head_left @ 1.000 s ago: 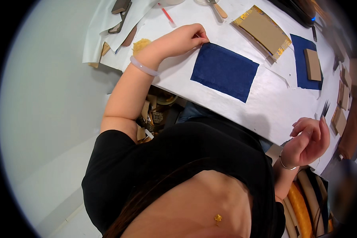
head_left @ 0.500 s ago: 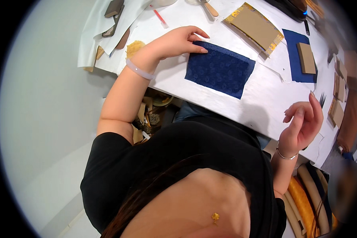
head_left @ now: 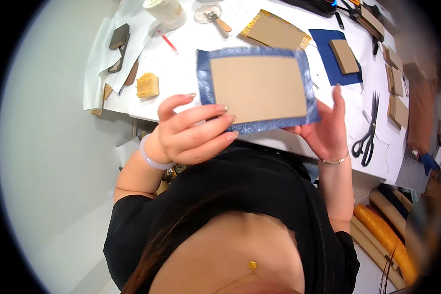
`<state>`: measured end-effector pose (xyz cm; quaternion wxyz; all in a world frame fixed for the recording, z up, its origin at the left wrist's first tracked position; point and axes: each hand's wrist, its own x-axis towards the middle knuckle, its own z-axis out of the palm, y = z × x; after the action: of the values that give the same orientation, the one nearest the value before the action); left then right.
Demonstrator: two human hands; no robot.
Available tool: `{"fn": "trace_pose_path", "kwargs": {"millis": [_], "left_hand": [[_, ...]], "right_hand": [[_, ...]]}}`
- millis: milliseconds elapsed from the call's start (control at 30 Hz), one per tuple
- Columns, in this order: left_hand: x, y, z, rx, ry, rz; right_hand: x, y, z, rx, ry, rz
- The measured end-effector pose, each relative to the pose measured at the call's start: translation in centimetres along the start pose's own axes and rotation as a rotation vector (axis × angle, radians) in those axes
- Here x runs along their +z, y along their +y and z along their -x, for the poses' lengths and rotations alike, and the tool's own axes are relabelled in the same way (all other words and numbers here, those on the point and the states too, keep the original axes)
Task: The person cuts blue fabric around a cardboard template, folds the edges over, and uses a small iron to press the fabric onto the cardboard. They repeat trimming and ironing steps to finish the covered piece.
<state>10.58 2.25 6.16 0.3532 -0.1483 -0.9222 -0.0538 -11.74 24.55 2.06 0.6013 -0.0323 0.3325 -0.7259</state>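
Observation:
Raised above the table is a tan board point(head_left: 259, 88) lying on a larger piece of dark blue fabric point(head_left: 205, 78), whose border shows on all sides with a shiny, streaky surface. My left hand point(head_left: 191, 130) grips its lower left corner, fingers over the front and pressing near the board's edge. On the right side my right hand point(head_left: 327, 130) takes hold of the fabric's lower right corner, thumb upward, with some of its fingers hidden behind the piece.
Black scissors point(head_left: 366, 142) lie at the right. A second blue fabric point(head_left: 323, 49) bears a tan block point(head_left: 344, 56). Behind are a yellow-patterned bordered board point(head_left: 274, 30), a brush point(head_left: 218, 22), a white tub point(head_left: 164, 13), a red stick point(head_left: 168, 41) and a yellow sponge point(head_left: 147, 85).
The blue piece has been lifted off the table and turned over, so its board side shows. My right hand has come in to hold it; my left hand has moved lower.

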Motion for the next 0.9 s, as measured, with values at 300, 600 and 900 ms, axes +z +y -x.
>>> {"fn": "trace_pose_path", "kwargs": {"millis": [300, 600, 900], "left_hand": [[7.5, 2.0, 6.2, -0.863, 0.258, 0.635], [8.0, 3.7, 2.5, -1.617, -0.094, 1.495], [7.5, 2.1, 6.0, -1.873, 0.176, 1.605]], "right_hand": [[-1.9, 2.0, -0.9, -0.141, 0.269, 0.420], [-3.7, 3.1, -0.5, -0.117, 0.257, 0.642], [-13.2, -2.4, 11.1, -0.585, 1.306, 1.824]]}}
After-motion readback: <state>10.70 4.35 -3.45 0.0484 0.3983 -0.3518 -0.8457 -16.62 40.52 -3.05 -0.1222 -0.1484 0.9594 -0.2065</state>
